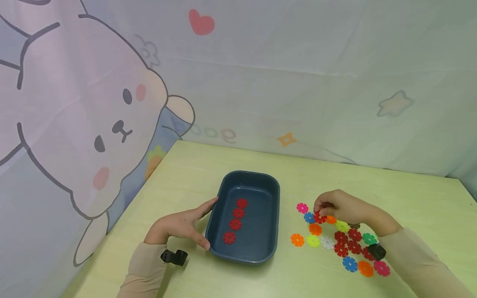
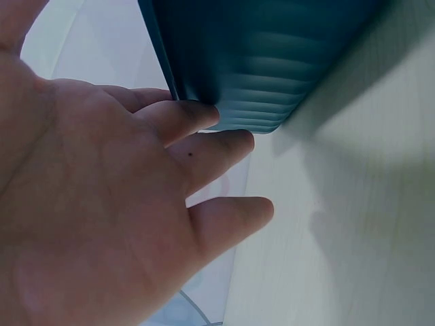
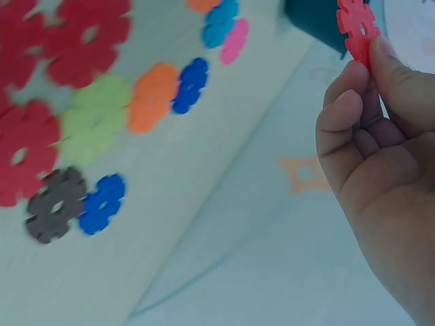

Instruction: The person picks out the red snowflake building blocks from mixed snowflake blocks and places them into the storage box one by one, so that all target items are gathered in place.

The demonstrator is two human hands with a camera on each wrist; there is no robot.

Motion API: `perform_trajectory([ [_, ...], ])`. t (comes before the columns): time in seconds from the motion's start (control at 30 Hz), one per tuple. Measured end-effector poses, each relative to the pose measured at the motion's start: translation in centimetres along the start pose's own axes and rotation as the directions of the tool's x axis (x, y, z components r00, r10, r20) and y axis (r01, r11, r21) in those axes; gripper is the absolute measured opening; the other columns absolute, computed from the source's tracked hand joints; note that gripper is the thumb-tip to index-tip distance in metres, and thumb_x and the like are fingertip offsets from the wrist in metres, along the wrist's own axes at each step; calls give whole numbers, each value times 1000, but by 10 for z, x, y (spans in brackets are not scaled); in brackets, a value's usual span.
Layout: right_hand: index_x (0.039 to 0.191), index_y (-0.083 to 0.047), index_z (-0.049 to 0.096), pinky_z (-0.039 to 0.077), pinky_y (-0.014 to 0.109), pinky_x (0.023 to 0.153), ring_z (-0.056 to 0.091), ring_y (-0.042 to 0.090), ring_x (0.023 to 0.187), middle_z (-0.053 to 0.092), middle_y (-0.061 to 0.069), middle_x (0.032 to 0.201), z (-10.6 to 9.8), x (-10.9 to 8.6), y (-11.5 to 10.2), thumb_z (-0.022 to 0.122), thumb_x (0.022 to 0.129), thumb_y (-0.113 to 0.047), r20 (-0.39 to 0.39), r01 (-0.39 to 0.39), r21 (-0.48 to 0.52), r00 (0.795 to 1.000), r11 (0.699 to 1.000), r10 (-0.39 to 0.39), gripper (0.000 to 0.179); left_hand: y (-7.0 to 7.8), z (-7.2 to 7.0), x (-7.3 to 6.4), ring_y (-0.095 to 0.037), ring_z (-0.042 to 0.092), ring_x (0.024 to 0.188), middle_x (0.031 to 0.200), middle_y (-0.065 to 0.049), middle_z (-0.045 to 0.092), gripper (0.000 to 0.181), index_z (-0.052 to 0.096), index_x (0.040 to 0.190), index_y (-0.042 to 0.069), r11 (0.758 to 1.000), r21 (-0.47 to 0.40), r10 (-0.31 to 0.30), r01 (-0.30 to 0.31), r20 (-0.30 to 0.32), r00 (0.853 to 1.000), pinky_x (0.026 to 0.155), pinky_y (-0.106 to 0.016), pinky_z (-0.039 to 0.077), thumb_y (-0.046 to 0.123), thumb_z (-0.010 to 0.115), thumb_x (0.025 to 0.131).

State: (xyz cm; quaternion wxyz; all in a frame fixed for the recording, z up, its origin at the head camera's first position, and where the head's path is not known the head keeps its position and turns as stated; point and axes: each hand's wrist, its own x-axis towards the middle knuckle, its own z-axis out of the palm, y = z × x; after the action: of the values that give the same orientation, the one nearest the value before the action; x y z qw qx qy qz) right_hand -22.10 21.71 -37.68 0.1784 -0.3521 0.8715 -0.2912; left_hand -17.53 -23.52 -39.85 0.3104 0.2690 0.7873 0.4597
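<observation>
My right hand [image 1: 346,206] pinches a red snowflake disc [image 3: 357,30] between thumb and finger, raised over the loose discs on the table. Toothed slots ring the disc's edge, and it has a small hole in the middle. A dark blue rectangular tray [image 1: 258,225] stands at the middle of the table. Several red snowflake discs [image 1: 235,224] lie in a slanting row on its floor, toward its left side. My left hand [image 1: 180,224] rests against the tray's left side with its fingers spread and fairly straight; in the left wrist view the fingertips overlap the ribbed outer wall.
Right of the tray lie snowflake discs in many colours, including an orange disc [image 1: 297,240], a white disc [image 1: 327,242] and a blue disc [image 1: 350,264]. Several red discs [image 1: 354,247] cluster there under the right forearm. A printed cloth [image 1: 261,82] hangs behind the pale table [image 1: 201,165].
</observation>
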Motion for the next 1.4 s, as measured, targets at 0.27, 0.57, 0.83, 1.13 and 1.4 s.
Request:
perform_trajectory([
  [0.27,93,-8,64,49,23,66,53,9,71,58,-7,80,-2,14,-26,62,93,-10,-2,103,-14,995,995,-103,3,0,0,1,-36,-2,147,161,-14,-5,127,-8,154,6,1000,0,2,-2,0,1000,115,-57,10,31,86,72],
  [0.57,92,-10,65,52,25,70,57,11,74,63,-7,84,4,38,-51,61,93,-3,-1,202,20,979,979,-202,8,-1,0,1,-37,-2,147,161,-15,-5,127,-9,154,5,1000,3,2,-2,1,1000,115,-57,10,29,86,73],
  [0.83,98,-4,66,51,26,71,58,12,77,66,1,90,21,63,-67,60,95,-6,-56,185,174,982,967,-178,8,-2,0,1,-37,-2,147,161,-14,-6,127,-9,154,6,1000,3,5,-5,1,1000,115,-57,10,30,86,73],
  [1.13,98,-2,67,52,26,75,60,19,81,68,3,91,44,88,-79,61,94,-6,-55,183,210,983,960,-175,8,-1,0,1,-36,-2,147,162,-14,-5,127,-8,154,6,1000,0,6,-6,-4,1000,115,-57,9,28,86,72],
  [1.4,96,-6,67,48,23,68,55,9,75,66,-1,88,61,104,-81,63,93,-9,-31,204,179,979,963,-201,6,-1,1,2,-36,-1,147,162,-14,-4,127,-7,155,6,1000,1,-5,5,-13,1000,115,-57,10,28,87,72],
])
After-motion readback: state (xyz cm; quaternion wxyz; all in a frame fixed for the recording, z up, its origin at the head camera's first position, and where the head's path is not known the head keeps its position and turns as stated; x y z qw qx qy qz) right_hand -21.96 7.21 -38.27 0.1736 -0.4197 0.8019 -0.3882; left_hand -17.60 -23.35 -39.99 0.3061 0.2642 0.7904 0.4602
